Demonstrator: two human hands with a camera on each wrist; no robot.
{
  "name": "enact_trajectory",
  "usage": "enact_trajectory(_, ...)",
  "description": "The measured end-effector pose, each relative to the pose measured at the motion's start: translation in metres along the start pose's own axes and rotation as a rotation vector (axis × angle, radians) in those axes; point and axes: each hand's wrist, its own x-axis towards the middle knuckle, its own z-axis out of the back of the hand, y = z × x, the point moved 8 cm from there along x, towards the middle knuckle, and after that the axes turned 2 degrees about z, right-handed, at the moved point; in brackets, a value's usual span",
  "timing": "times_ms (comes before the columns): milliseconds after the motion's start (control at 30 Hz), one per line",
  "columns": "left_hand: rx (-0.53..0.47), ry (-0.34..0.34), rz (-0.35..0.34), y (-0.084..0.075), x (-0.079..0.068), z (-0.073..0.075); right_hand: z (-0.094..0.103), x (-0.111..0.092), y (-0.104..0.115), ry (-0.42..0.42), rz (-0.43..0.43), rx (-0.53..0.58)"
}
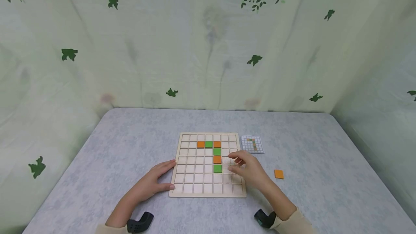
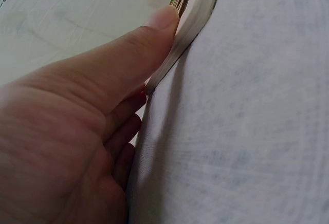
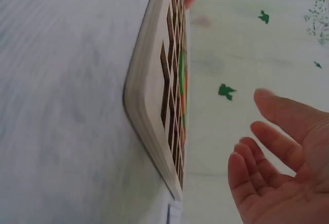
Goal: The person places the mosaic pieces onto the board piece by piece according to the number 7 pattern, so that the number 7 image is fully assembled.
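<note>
A wooden grid board [image 1: 194, 178] lies on the table. In its cells sit orange and green square tiles: a row of three near the top, then a column running down from the right end, with a green tile [image 1: 217, 169] lowest. My left hand [image 1: 151, 182] rests at the board's left edge, thumb and fingertips touching the rim; the left wrist view shows the thumb [image 2: 163, 21] on the edge. Above the board's right side hovers my right hand [image 1: 248, 169], fingers loosely bent, thumb and fingertips apart, holding nothing. The right wrist view shows that hand [image 3: 280, 157] empty too.
A loose orange tile [image 1: 278, 174] lies on the table right of the right hand. Beside the board's upper right corner is a small pattern card [image 1: 252, 144] with a printed grid. A leaf-printed curtain [image 1: 195, 46] stands behind the table [image 1: 136, 136].
</note>
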Motion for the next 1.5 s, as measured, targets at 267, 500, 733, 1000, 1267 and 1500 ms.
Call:
enact_trajectory(267, -0.004, 0.002, 0.009, 0.001, 0.000, 0.000, 0.049, -0.029, -0.022, -0.082, 0.023, -0.047)
enact_trajectory(500, 0.005, 0.002, -0.002, 0.000, 0.001, 0.000, 0.079, -0.056, -0.054, -0.071, -0.033, -0.126)
enact_trajectory(733, 0.000, 0.004, 0.004, -0.001, 0.001, -0.001, 0.090, -0.072, -0.087, -0.028, -0.155, -0.154)
enact_trajectory(1000, -0.006, 0.006, 0.014, 0.000, 0.000, -0.001, 0.093, -0.071, -0.096, -0.027, -0.194, -0.261)
enact_trajectory(1267, -0.013, 0.011, 0.027, 0.000, 0.001, 0.000, 0.091, -0.067, -0.085, -0.022, -0.192, -0.276)
enact_trajectory(1500, -0.002, 0.012, 0.024, 0.001, 0.001, -0.001, 0.079, -0.052, -0.048, -0.064, -0.039, -0.200)
